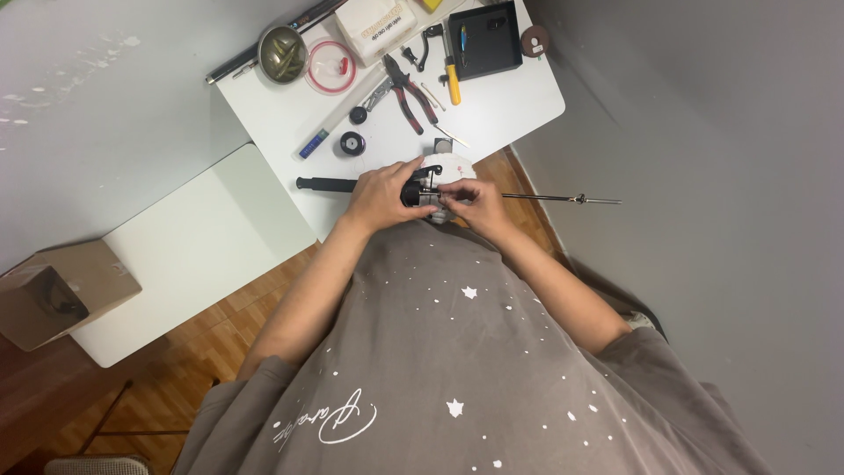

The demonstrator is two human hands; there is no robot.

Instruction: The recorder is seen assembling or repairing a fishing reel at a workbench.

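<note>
Fishing rod (pixel 527 197) | left hand (pixel 380 195) clamped on reel (pixel 420 192) | right hand (pixel 475 200) fingertips pinching reel

A home hobby workshop.
We see pliers (pixel 410 92) and a screwdriver (pixel 452 81) on the white bench (pixel 519 97) beyond the hands, above wooden flooring (pixel 176 352).

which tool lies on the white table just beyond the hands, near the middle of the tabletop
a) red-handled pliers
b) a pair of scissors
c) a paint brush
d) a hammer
a, since red-handled pliers lie on the white table beyond the left hand and right hand, which hold a thin rod with a black handle; none of the other tools shows.
</note>
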